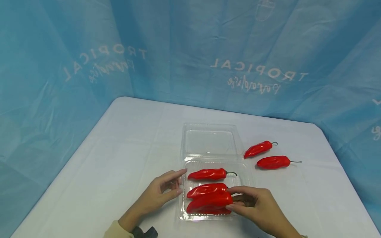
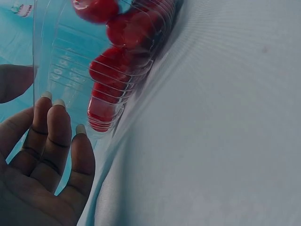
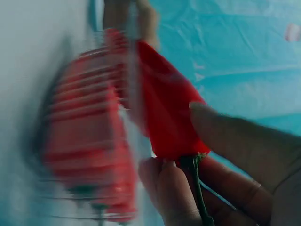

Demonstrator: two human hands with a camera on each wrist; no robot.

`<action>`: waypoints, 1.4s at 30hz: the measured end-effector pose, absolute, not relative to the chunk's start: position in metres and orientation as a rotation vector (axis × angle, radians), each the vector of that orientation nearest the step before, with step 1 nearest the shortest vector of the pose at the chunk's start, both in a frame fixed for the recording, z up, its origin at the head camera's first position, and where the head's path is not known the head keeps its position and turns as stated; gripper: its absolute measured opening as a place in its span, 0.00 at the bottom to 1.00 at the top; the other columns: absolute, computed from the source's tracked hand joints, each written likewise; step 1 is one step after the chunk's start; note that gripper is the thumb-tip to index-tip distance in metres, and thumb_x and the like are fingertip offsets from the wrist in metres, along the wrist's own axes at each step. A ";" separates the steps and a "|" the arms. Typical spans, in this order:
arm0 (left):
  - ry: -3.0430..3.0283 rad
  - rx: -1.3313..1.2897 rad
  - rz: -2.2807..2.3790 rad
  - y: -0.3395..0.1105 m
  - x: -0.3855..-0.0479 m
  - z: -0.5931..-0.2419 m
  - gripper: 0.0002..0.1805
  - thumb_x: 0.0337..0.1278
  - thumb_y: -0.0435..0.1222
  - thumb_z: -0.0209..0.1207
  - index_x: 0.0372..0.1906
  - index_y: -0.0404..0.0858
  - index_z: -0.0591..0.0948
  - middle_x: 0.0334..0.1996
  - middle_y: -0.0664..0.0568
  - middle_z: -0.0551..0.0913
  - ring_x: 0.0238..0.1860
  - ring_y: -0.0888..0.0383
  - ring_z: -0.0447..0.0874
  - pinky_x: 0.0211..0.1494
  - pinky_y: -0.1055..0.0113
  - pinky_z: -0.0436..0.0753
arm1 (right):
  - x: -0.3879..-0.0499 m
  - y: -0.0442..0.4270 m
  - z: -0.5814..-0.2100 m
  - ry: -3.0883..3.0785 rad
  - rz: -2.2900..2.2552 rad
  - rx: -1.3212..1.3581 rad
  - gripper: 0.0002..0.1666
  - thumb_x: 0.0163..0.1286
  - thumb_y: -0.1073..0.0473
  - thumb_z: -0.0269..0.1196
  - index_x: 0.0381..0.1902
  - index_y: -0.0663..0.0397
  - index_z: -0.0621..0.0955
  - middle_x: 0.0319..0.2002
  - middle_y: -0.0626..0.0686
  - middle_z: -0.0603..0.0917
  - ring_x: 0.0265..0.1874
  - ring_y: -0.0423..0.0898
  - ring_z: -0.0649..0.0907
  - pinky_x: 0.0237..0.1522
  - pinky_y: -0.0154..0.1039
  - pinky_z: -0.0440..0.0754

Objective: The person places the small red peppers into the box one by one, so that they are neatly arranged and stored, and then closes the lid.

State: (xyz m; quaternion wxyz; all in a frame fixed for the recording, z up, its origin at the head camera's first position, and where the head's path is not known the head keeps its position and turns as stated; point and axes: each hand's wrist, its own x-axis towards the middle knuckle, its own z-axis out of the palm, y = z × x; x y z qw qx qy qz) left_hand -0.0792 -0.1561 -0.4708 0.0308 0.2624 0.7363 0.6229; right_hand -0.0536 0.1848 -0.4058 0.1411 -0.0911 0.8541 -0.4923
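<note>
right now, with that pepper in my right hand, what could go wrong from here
The red pepper in your right hand is over or against other peppers in the clear tray, so it might roll once released. Your left hand is right at the tray's left edge, so a nudge could shift the tray.

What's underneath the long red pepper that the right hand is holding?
In the head view, the near edge of another glossy red pepper shows beneath the held pepper, inside the clear plastic box; the rest is covered.
</note>
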 end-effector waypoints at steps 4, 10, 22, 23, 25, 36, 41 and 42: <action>2.272 0.797 1.909 -0.156 -0.079 -0.471 0.29 0.66 0.32 0.65 0.70 0.33 0.74 0.42 0.51 0.80 0.40 0.56 0.79 0.51 0.63 0.85 | -0.051 0.182 -0.411 2.501 -1.354 -0.349 0.27 0.57 0.46 0.78 0.54 0.45 0.87 0.48 0.42 0.89 0.40 0.37 0.89 0.41 0.38 0.87; 2.268 0.807 1.920 -0.157 -0.079 -0.472 0.29 0.66 0.32 0.65 0.70 0.34 0.74 0.41 0.50 0.81 0.39 0.56 0.79 0.51 0.62 0.85 | -0.050 0.188 -0.410 2.544 -1.253 -0.488 0.28 0.58 0.41 0.77 0.55 0.40 0.87 0.48 0.36 0.88 0.44 0.35 0.88 0.42 0.39 0.87; 2.268 0.796 1.909 -0.156 -0.079 -0.471 0.28 0.66 0.31 0.64 0.70 0.33 0.74 0.41 0.50 0.81 0.39 0.55 0.79 0.50 0.63 0.85 | -0.048 0.199 -0.401 2.721 -1.162 -0.515 0.27 0.59 0.41 0.76 0.55 0.39 0.88 0.48 0.36 0.88 0.46 0.37 0.88 0.42 0.44 0.88; 2.266 0.798 1.910 -0.155 -0.078 -0.471 0.28 0.66 0.31 0.64 0.70 0.33 0.74 0.40 0.50 0.81 0.39 0.55 0.79 0.50 0.63 0.85 | -0.049 0.202 -0.399 2.749 -1.169 -0.513 0.26 0.59 0.42 0.76 0.55 0.39 0.88 0.48 0.36 0.88 0.46 0.37 0.88 0.41 0.44 0.88; 2.261 0.798 1.913 -0.155 -0.079 -0.471 0.28 0.65 0.31 0.65 0.70 0.33 0.74 0.41 0.50 0.81 0.39 0.55 0.79 0.50 0.62 0.86 | -0.052 0.209 -0.394 2.808 -1.188 -0.538 0.24 0.59 0.47 0.77 0.54 0.40 0.88 0.48 0.36 0.88 0.46 0.37 0.88 0.41 0.43 0.88; 2.269 0.799 1.911 -0.157 -0.079 -0.472 0.28 0.66 0.32 0.64 0.69 0.33 0.75 0.40 0.49 0.81 0.38 0.56 0.80 0.50 0.63 0.85 | -0.113 0.302 -0.387 3.024 -1.298 -0.214 0.19 0.70 0.51 0.69 0.57 0.49 0.86 0.50 0.48 0.88 0.46 0.30 0.84 0.43 0.21 0.80; 2.283 0.763 1.886 -0.157 -0.079 -0.472 0.29 0.65 0.32 0.65 0.70 0.33 0.75 0.40 0.51 0.81 0.38 0.57 0.80 0.52 0.63 0.85 | -0.137 0.350 -0.404 2.933 -1.445 0.044 0.29 0.72 0.45 0.66 0.64 0.53 0.81 0.54 0.44 0.86 0.47 0.34 0.87 0.44 0.24 0.81; 2.287 0.762 1.884 -0.157 -0.079 -0.472 0.28 0.65 0.32 0.65 0.70 0.34 0.75 0.39 0.51 0.81 0.38 0.57 0.80 0.52 0.63 0.85 | -0.140 0.358 -0.408 2.918 -1.478 0.056 0.29 0.72 0.46 0.66 0.65 0.55 0.80 0.54 0.43 0.86 0.46 0.35 0.87 0.44 0.26 0.82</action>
